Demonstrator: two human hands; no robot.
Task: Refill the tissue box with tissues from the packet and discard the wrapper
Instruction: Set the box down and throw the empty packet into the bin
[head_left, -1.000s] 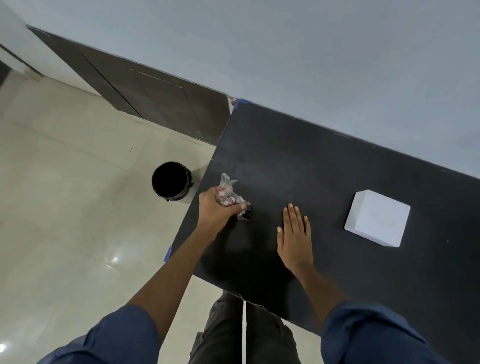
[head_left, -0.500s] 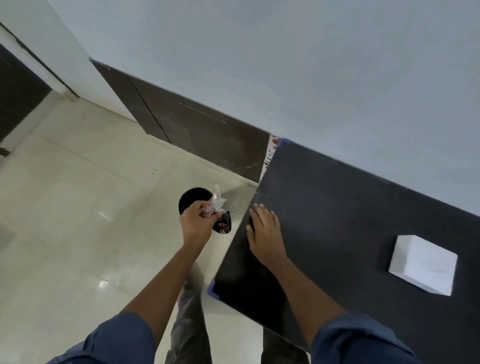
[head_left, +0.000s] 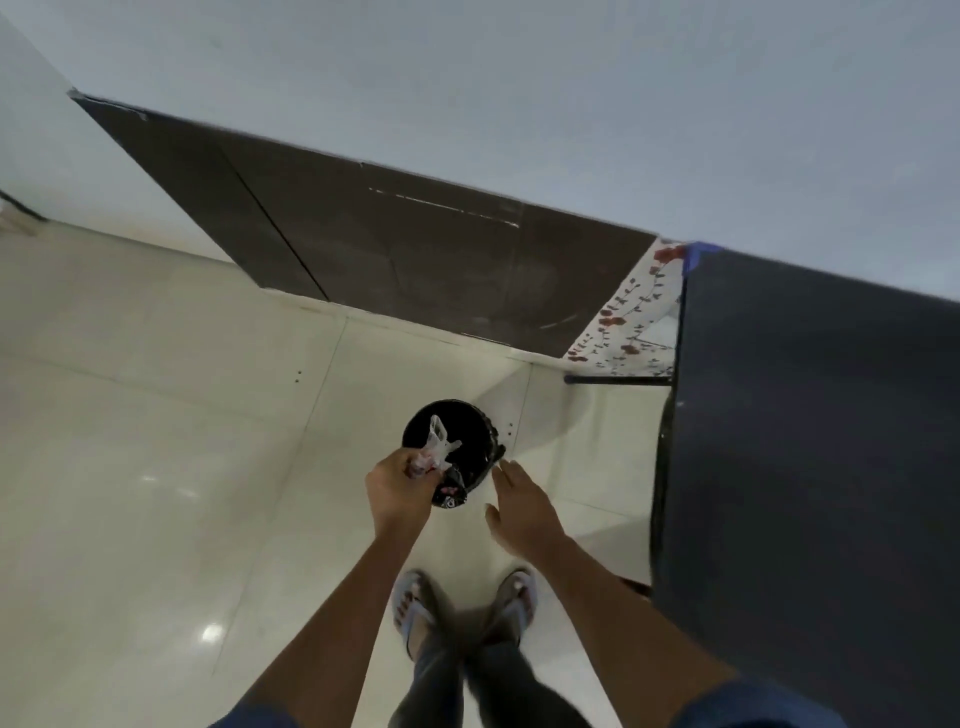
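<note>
My left hand (head_left: 400, 488) grips the crumpled plastic wrapper (head_left: 440, 457), clear with red and black print, right above the near rim of the round black bin (head_left: 470, 428) on the floor. Part of the wrapper hangs over the bin's dark opening. My right hand (head_left: 522, 506) hovers beside the bin's right edge, fingers spread, holding nothing. The tissue box is out of view.
The black table (head_left: 810, 441) fills the right side, its left edge close to my right arm. A flowered cloth (head_left: 631, 322) hangs below its far corner. Glossy cream floor tiles (head_left: 156, 441) spread to the left. My feet in sandals (head_left: 415, 603) stand just short of the bin.
My view has swung left and down from the table to the floor. My left hand carried the wrapper off the table to over the bin. My right hand left the tabletop.
</note>
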